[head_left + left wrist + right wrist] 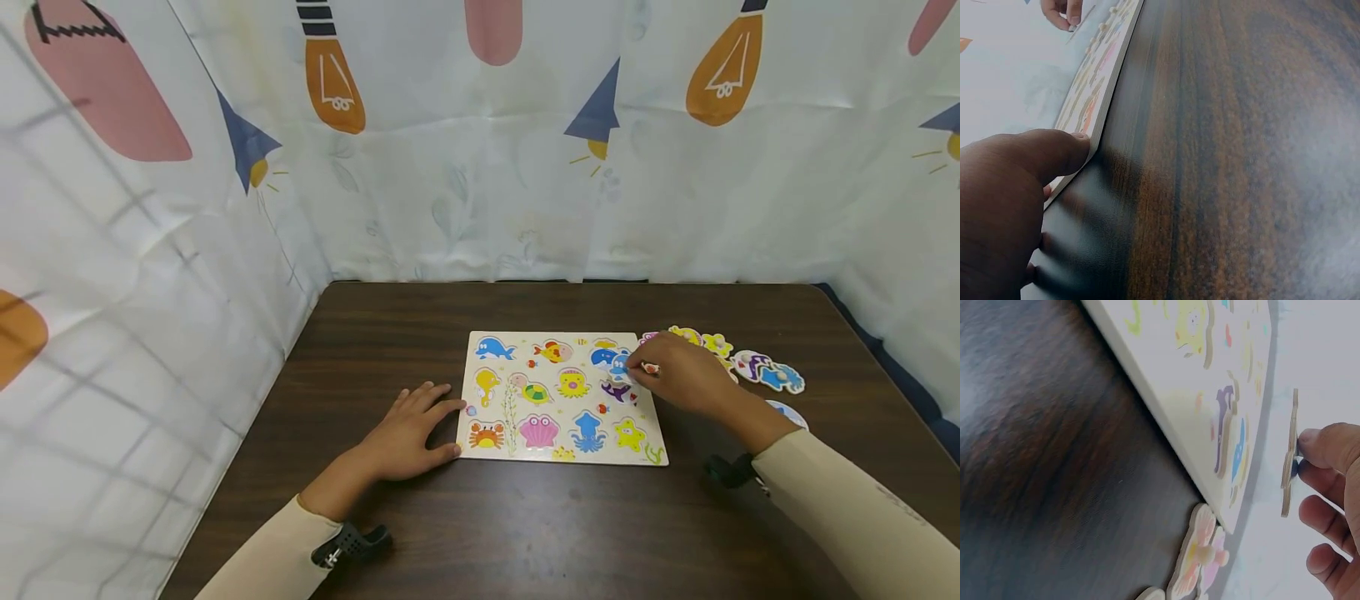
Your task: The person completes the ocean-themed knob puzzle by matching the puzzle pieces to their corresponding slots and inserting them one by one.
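Observation:
A pale puzzle board (652, 421) with colourful sea-animal shapes lies on the table. My left hand (408, 433) rests on the table at its left side, fingers spread and fairly straight. In the left wrist view, the left thumb (1054, 153) touches the board's edge near a corner. Above the board's upper right part, my right hand (678, 371) pinches a blue knobbed puzzle piece (619, 364) between thumb and fingertips. The right wrist view shows this held piece (1289, 450) edge-on, raised off the board. Its exact shape is partly hidden.
Several loose puzzle pieces (782, 377) lie right of the board, some overlapping. One knobbed piece (1191, 550) sits against the board's corner. The dark wooden table (525, 525) meets a printed white cloth (480, 208) at the back and left.

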{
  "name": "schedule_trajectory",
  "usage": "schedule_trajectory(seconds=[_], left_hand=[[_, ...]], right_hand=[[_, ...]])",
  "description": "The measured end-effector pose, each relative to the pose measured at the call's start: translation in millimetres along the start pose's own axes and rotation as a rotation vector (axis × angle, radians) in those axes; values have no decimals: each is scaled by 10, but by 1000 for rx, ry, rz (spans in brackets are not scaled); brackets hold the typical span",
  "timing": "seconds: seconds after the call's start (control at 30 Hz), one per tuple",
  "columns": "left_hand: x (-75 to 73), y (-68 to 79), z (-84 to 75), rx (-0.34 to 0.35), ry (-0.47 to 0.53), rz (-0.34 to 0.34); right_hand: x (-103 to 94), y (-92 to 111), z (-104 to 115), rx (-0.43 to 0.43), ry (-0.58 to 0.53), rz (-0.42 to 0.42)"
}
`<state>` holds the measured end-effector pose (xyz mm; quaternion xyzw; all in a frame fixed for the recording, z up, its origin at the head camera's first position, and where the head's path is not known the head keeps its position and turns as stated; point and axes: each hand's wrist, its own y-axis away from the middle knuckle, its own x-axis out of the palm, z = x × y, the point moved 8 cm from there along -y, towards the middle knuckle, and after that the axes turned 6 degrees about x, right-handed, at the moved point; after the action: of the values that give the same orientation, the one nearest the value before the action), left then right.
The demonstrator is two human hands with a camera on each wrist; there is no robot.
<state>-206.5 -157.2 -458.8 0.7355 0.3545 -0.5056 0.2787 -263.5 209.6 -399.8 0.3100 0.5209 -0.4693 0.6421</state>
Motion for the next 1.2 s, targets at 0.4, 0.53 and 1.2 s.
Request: schedule_trajectory(seconds=[0.4,0.53,1.2], left_hand=[[4,-2,15,2,-4,-10],[15,-5,7,9,-3,-18],[3,-5,-6,-4,-3,-17]], right_hand=[[30,-182,128,-12,-36,-11],[72,-232,155,3,-32,19],[106,-465,345,2,-29,38]])
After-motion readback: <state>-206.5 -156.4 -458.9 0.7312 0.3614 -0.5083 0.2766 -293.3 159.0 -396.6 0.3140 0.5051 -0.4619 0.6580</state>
